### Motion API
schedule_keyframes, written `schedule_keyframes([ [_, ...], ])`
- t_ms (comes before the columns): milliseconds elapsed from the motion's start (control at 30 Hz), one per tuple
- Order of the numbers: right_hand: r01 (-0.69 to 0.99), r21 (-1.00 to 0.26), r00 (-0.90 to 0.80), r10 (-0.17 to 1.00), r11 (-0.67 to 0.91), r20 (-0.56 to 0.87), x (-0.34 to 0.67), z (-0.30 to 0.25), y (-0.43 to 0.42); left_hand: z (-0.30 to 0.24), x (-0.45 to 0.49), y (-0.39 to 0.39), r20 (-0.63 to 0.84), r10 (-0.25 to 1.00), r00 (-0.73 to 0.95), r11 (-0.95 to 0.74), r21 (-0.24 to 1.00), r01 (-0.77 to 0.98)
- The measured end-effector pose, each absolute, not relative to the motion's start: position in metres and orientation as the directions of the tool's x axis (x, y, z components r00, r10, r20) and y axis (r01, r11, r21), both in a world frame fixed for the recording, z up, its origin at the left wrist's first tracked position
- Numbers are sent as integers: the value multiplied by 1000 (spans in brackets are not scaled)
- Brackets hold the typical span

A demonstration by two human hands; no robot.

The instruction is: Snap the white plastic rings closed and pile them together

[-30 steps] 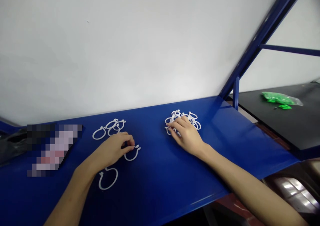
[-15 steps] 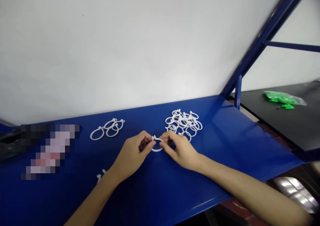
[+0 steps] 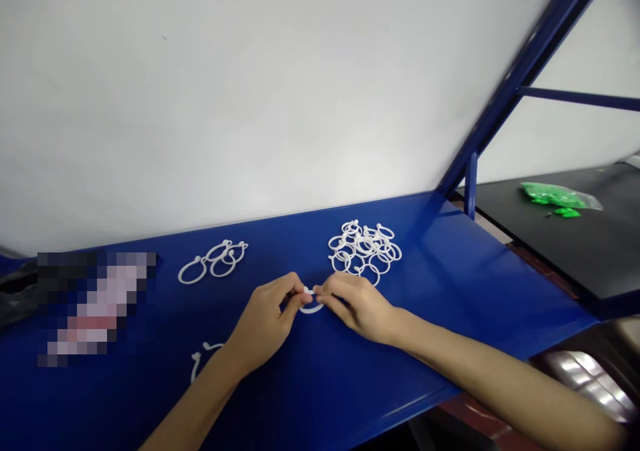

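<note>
blue shelf (image 3: 450, 284) | ring pile (image 3: 365, 251) at 1 o'clock | three rings (image 3: 213, 262) at 10 o'clock | single ring (image 3: 200, 361) at 8 o'clock | black bag (image 3: 17, 294) at 9 o'clock

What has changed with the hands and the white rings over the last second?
The left hand left a ring near the small group, the right hand left the big pile; both met mid-shelf, now pinching one white ring together. The small group and blue shelf stayed put.

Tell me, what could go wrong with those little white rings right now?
Both hands, left hand and right hand, pinch one small white ring; it might slip or spring away. The right forearm lies near the loose pile of rings and could scatter it.
</note>
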State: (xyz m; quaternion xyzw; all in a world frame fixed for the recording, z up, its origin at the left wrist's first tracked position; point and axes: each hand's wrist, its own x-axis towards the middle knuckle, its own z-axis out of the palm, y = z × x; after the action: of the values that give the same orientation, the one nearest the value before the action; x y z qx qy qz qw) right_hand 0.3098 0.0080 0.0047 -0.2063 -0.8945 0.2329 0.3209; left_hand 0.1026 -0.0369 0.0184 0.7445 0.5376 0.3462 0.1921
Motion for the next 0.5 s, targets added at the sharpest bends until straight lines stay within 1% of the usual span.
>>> schedule_keyframes([
  [167,277,-501,-687,533,820,494,309,7,16,22,101,-33,265,948,177,-310,637,706],
  [267,363,-437,-615,564,823,551,312,11,29,25,94,-31,201,963,182,-268,614,742],
  [367,507,-403,-475,637,762,607,323,13,48,27,80,-27,153,973,172,-229,584,778],
  [433,603,-387,-394,682,698,616,331,11,63,26,70,-25,130,979,156,-202,564,801],
  [500,666,-362,-358,706,652,611,338,8,75,24,63,-22,116,983,141,-182,549,816],
])
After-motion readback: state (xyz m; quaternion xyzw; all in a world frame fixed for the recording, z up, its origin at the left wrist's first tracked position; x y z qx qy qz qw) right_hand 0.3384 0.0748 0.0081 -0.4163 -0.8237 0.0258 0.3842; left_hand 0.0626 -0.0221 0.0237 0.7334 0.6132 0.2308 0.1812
